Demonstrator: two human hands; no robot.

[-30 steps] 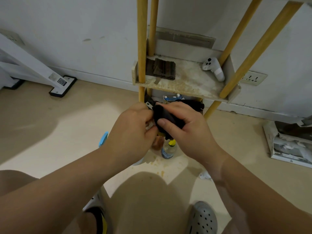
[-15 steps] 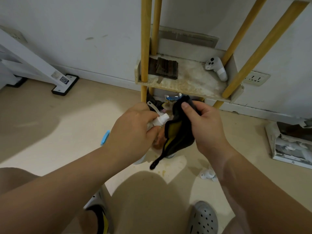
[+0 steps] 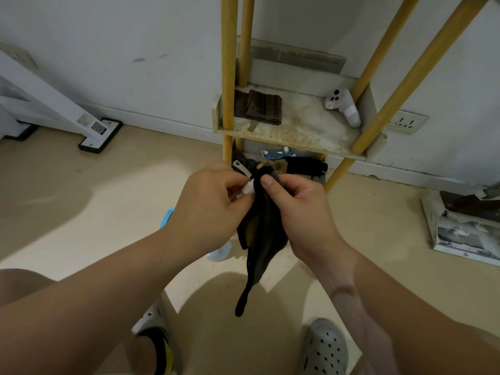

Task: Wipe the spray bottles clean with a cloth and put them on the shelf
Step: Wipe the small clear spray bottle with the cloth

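Observation:
My left hand grips a spray bottle, of which only the white nozzle and the pale trigger show past my fingers. My right hand holds a black cloth and presses it with the thumb against the nozzle. The cloth hangs down between my hands in a long tail. Behind my hands stands the shelf, a worn pale board on yellow wooden poles, with a lower level partly hidden. The bottle's body is hidden by my hand and the cloth.
On the shelf board lie a folded brown cloth and a white controller. Dark items and a blue-white packet sit on the lower level. A white stand base is at left, a box at right, a wall socket behind.
My right hand opened the cloth away from the bottle top, then brought it back onto the nozzle. The cloth now hangs lower in a long tail.

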